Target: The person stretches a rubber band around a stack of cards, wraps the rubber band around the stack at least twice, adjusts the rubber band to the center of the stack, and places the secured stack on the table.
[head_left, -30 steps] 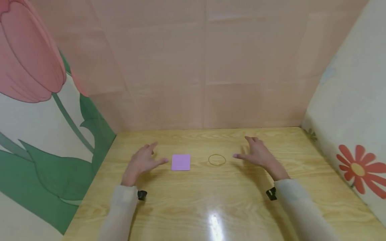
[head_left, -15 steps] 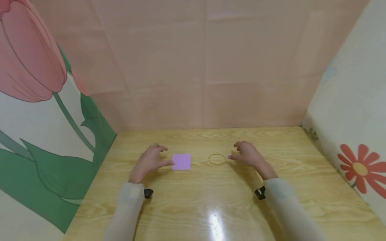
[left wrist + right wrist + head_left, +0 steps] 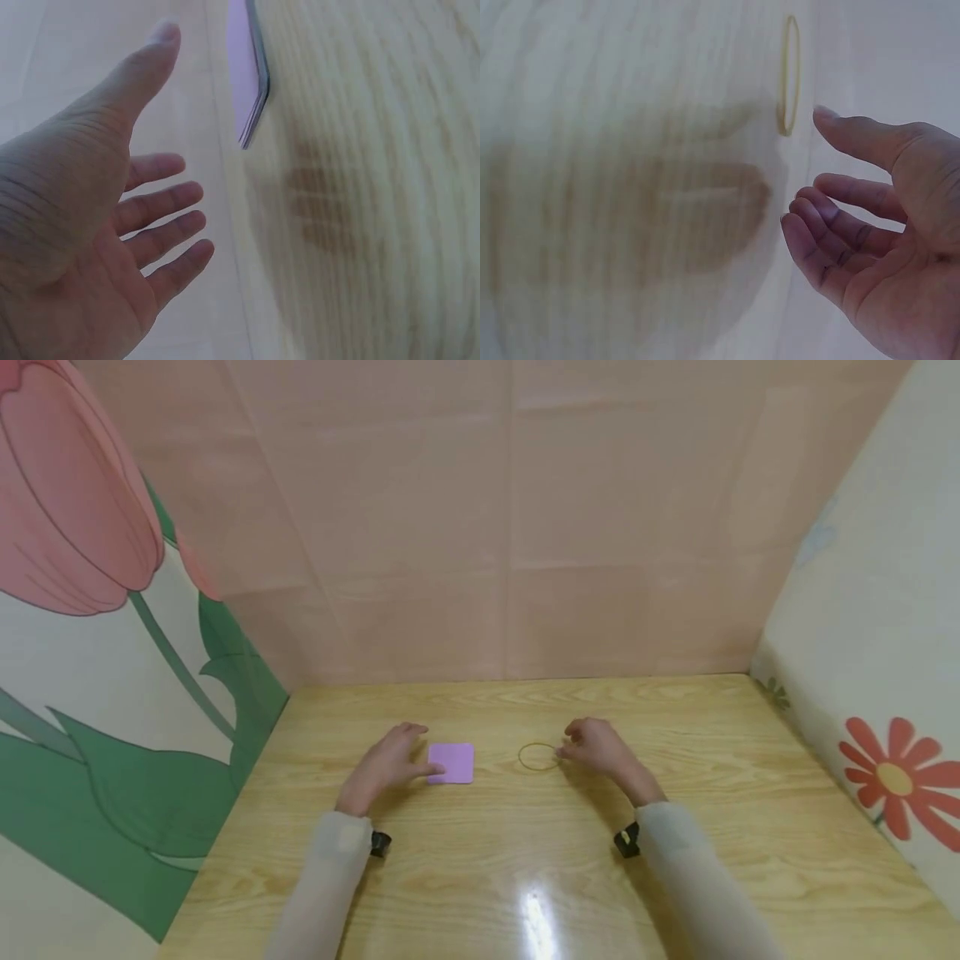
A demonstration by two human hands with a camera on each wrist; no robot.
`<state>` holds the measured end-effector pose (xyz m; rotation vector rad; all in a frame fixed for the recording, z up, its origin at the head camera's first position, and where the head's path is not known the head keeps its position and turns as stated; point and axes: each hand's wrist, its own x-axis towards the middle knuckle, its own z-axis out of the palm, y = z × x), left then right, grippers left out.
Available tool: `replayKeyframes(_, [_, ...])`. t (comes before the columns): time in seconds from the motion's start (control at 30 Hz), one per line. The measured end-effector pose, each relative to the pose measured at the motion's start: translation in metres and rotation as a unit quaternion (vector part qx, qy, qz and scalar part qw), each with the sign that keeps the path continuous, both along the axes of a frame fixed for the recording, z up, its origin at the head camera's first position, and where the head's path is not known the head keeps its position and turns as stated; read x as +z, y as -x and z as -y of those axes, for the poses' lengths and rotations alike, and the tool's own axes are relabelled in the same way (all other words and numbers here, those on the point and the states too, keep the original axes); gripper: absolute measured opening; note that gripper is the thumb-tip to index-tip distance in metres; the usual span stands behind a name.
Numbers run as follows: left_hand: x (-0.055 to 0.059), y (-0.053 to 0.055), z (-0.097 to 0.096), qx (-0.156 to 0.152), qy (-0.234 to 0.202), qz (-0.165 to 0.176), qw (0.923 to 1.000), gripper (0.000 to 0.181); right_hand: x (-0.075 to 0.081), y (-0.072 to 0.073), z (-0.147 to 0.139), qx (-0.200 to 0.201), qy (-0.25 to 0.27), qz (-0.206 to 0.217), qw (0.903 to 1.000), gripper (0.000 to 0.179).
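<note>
A square purple stack of thin sheets [image 3: 461,762] lies flat on the wooden table; in the left wrist view, thin layers show along the stack's edge [image 3: 259,112]. My left hand [image 3: 384,767] hovers at its left side, thumb overlapping the stack in the head view, fingers apart and holding nothing. A thin yellow rubber band [image 3: 519,757] lies in a loop to the right of the stack. Close at the loop's right edge is my right hand [image 3: 604,750], fingers loosely bent. In the right wrist view a gap shows between its thumb and the rubber band [image 3: 783,75].
The wood-grain table [image 3: 480,843] ends at a pinkish back wall [image 3: 480,568]. Side panels with a printed tulip [image 3: 82,502] and a red flower [image 3: 892,781] border it left and right. Black wrist cameras sit at both cuffs.
Both hands have moved inward, the left toward the purple stack and the right toward the rubber band. The right fingers have bent more. Stack and band have stayed in place.
</note>
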<state>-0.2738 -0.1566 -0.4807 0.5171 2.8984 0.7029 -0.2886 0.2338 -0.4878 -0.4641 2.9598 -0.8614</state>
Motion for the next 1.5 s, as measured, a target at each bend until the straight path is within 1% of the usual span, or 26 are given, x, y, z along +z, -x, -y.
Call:
replayKeyframes(0.17, [-0.004, 0.000, -0.004, -0.016, 0.018, 0.001, 0.9997, 0.095, -0.008, 0.001, 0.002, 0.007, 0.006, 0.003, 1.0000, 0.038])
replayKeyframes(0.23, [-0.006, 0.001, -0.005, -0.020, 0.025, 0.007, 0.9995, 0.097, -0.010, 0.001, 0.004, 0.008, 0.007, 0.001, 0.9999, 0.035])
replayKeyframes(0.37, [-0.009, 0.001, -0.008, -0.027, 0.016, 0.019, 0.9993, 0.098, -0.012, 0.002, 0.008, 0.016, 0.011, -0.007, 0.9998, 0.025])
replayKeyframes(0.43, [-0.011, 0.000, -0.010, -0.029, 0.008, 0.020, 0.9993, 0.098, -0.012, 0.002, 0.010, 0.019, 0.016, -0.004, 0.9997, 0.020])
replayKeyframes(0.6, [-0.014, 0.000, -0.013, -0.034, 0.002, 0.022, 0.9992, 0.094, -0.016, 0.004, 0.013, 0.011, 0.019, 0.015, 0.9996, 0.019])
replayKeyframes(0.73, [-0.018, 0.000, -0.015, -0.036, 0.009, 0.023, 0.9990, 0.093, -0.019, 0.005, 0.014, 0.003, 0.009, 0.008, 0.9999, 0.022])
replayKeyframes(0.9, [-0.020, 0.001, -0.017, -0.037, 0.020, 0.019, 0.9989, 0.090, -0.019, 0.006, 0.016, 0.004, 0.004, 0.004, 1.0000, 0.021])
replayKeyframes(1.0, [-0.020, 0.001, -0.018, -0.039, 0.020, 0.021, 0.9988, 0.086, -0.020, 0.007, 0.018, 0.002, -0.001, 0.009, 1.0000, 0.021])
replayKeyframes(1.17, [-0.021, 0.001, -0.018, -0.040, 0.017, 0.028, 0.9987, 0.082, -0.021, 0.009, 0.020, -0.008, -0.006, 0.019, 0.9998, 0.015])
replayKeyframes(1.3, [-0.022, 0.002, -0.019, -0.032, 0.020, 0.022, 0.9991, 0.083, -0.020, 0.009, 0.020, -0.014, -0.008, 0.025, 0.9996, 0.013])
replayKeyframes(1.37, [-0.022, 0.003, -0.020, -0.028, 0.019, 0.017, 0.9993, 0.080, -0.020, 0.010, 0.021, -0.018, -0.006, 0.027, 0.9995, 0.012])
replayKeyframes(1.5, [-0.021, 0.005, -0.023, -0.019, 0.034, -0.006, 0.9992, 0.073, -0.019, 0.009, 0.021, -0.028, 0.000, 0.034, 0.9991, 0.010])
